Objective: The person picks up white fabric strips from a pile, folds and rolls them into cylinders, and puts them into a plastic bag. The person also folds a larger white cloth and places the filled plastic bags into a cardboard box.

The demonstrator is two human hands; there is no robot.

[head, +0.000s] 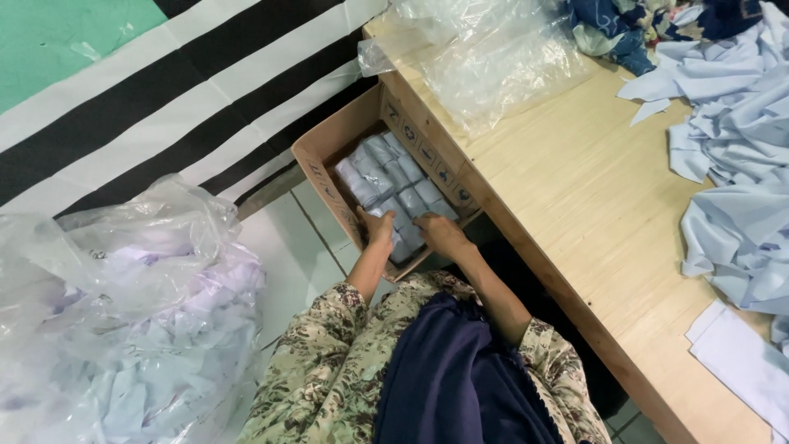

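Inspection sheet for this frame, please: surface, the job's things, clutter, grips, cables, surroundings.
Surface: wooden table, pale, at the right; tiled floor below.
Job's things: open cardboard box on the floor by the table edge, filled with rows of small grey-blue wrapped bundles.
Clutter: clear plastic bags and pale blue fabric pieces on the table.
Grips: left hand and right hand both rest on the bundles at the box's near end; whether either grip is closed, cannot tell.
Cables: nothing seen.
Surroundings: large plastic bag of pale fabric scraps at the left; striped sheet behind.
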